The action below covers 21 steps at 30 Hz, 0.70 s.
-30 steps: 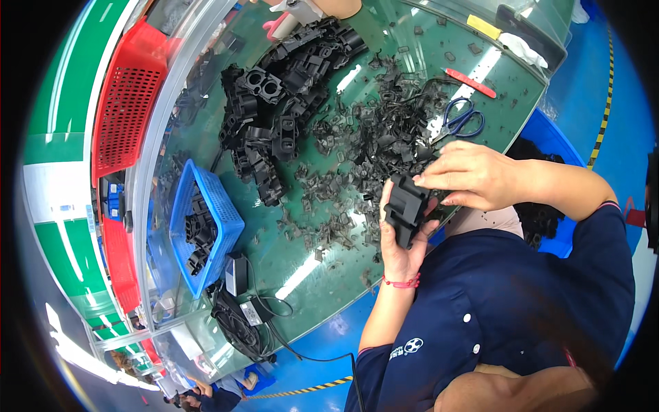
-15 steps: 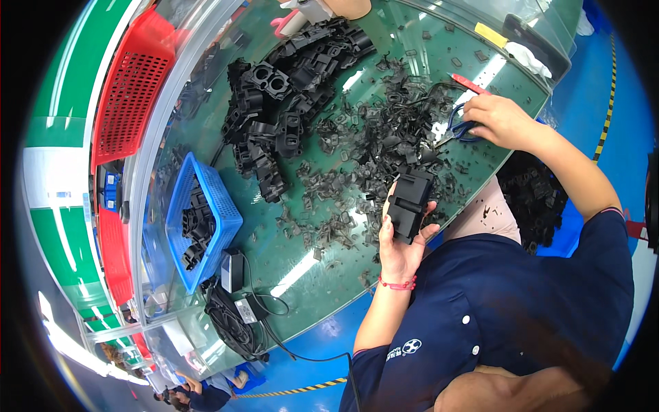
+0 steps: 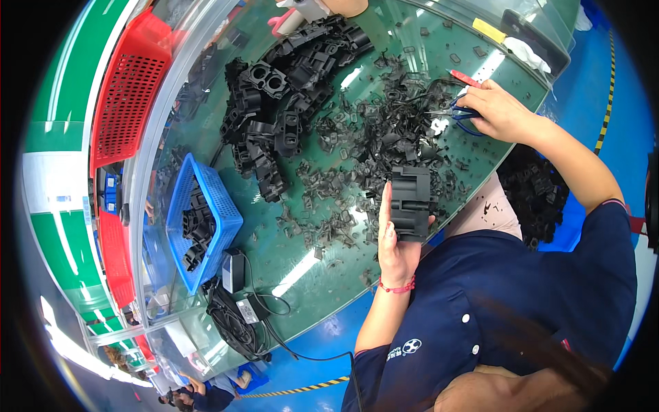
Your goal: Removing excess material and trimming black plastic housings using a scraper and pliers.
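My left hand (image 3: 399, 264), with a red cord at the wrist, grips a black moulded plastic part (image 3: 410, 202). The part stands upright over the table edge, its ribbed side with rounded channels showing; my fingers behind it are mostly hidden. To the right, my right hand (image 3: 504, 113) is closed round blue-handled nippers (image 3: 463, 117), their thin tip pointing left over black scraps (image 3: 395, 117). A slim red tool (image 3: 465, 78) lies against the fingers of that hand; I cannot tell whether it is held.
A pile of black moulded parts (image 3: 274, 103) covers the green table (image 3: 302, 254) at the far left. Near it stand a blue basket (image 3: 230, 226) of parts and a coiled black cable (image 3: 230, 319). More black pieces fill a blue container (image 3: 566, 237) beside my lap.
My left hand has turned the black part, so its ribbed channel side now shows. My right hand has moved slightly up and left, and the nippers' tip has swung up, away from the part.
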Tool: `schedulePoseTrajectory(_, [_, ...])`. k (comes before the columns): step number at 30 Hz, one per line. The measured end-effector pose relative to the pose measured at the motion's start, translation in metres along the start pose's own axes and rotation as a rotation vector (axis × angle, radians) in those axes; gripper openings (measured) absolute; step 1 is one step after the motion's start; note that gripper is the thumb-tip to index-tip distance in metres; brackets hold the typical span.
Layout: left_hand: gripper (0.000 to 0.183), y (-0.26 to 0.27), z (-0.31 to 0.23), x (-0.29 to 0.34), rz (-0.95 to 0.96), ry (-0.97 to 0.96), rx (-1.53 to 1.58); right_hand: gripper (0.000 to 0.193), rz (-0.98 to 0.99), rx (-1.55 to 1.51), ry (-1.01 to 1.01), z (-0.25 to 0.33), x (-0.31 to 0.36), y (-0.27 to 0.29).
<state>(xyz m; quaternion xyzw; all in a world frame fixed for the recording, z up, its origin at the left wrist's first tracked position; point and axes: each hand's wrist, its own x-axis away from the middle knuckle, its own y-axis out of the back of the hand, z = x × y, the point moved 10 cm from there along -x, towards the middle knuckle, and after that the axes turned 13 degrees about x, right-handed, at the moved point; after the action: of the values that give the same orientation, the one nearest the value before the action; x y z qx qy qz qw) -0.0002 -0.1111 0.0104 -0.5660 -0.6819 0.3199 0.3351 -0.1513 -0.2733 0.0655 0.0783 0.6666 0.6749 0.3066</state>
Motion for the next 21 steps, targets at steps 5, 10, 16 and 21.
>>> schedulePoseTrajectory(5, [0.079,0.003,0.0,-0.001,-0.019,-0.013,0.05,0.029,0.031,-0.262,0.021,0.037,-0.001,0.023])
schedulePoseTrajectory(10, [0.069,0.006,0.005,0.0,-0.058,0.009,0.184,0.037,-0.056,-0.122,0.161,0.084,-0.003,0.047])
schedulePoseTrajectory(16, [0.067,0.007,0.001,0.006,-0.106,-0.021,0.145,0.033,-0.261,0.098,0.24,0.1,0.005,0.056])
schedulePoseTrajectory(21, [0.072,-0.002,0.001,0.009,-0.085,-0.019,0.07,0.027,-0.375,0.223,0.288,0.109,0.01,0.061])
